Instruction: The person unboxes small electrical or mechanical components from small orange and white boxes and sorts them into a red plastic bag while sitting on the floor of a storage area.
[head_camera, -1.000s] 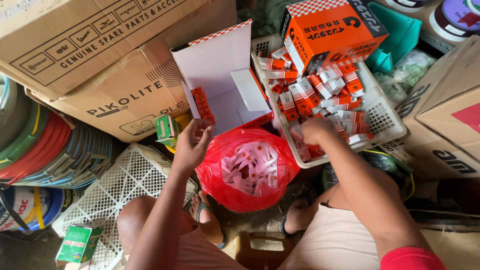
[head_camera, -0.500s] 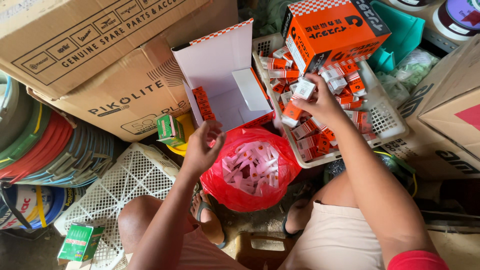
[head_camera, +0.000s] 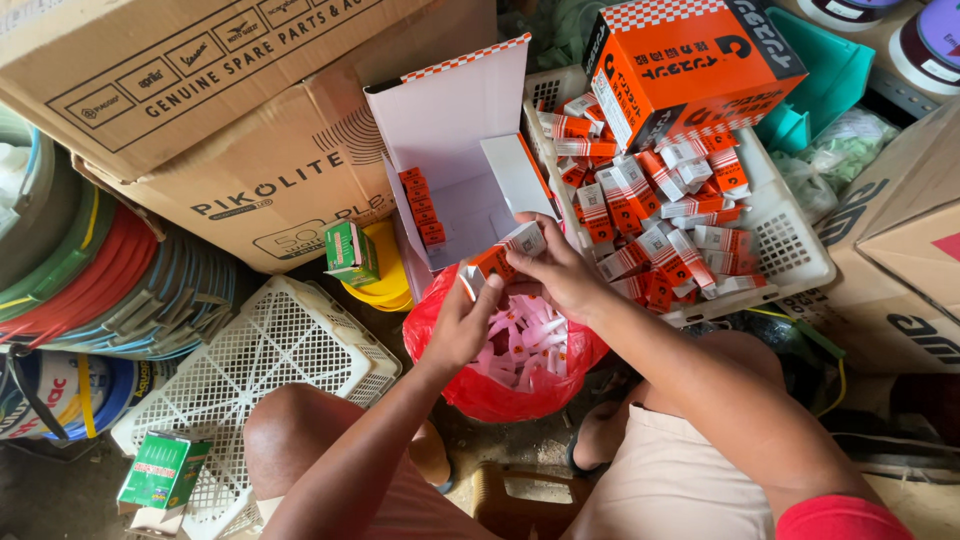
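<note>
Both hands are meeting just above the red plastic bag (head_camera: 500, 385), which is sitting open between the person's knees. Over its upper rim the right hand (head_camera: 560, 275) is pinching a small orange-and-white carton (head_camera: 508, 250) by one end, while the left hand (head_camera: 462, 325) is closing its fingertips on the carton's other end, where a flap seems to be standing open; whether anything is sliding out cannot be told.

Inside the bag a heap of small pale pieces is already lying, so a fair number of cartons are probably dealt with. Just behind the bag, a tall white box (head_camera: 455, 150) is standing open with a short row of orange cartons (head_camera: 421, 205) stacked on edge along its left inner wall, leaving most of its room unfilled. To the right of the bag, a white mesh basket (head_camera: 790, 245) is still holding a large jumble of the same small cartons, so much looks left to do. Behind that basket a big orange box (head_camera: 690, 65) is resting on the pile. Left of the bag, another white mesh basket (head_camera: 250, 370) is lying tipped, with a green carton (head_camera: 351, 253) near it.
</note>
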